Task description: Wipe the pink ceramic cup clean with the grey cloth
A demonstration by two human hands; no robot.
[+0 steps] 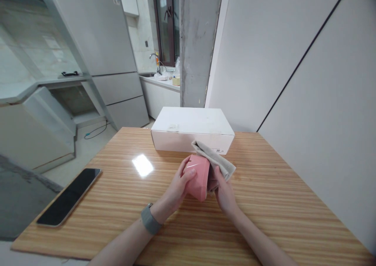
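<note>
Wooden table (264,203): left hand (176,189) grips pink bowl (198,176), right hand (225,193) clutches grey cloth (219,162); box (192,129) label unreadable.

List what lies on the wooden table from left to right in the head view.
phone → left hand → pink bowl → right hand with the grey cloth. The white box spans the middle behind them, so it is left out.

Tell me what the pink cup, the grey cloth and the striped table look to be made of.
Pink cup: smooth, slightly glossy with a faint highlight, likely plastic or glazed ceramic. Grey cloth: soft woven fabric, matte, folding limply. Striped table: wood or wood-look laminate, with lined grain and a glossy finish that reflects a light.
</note>
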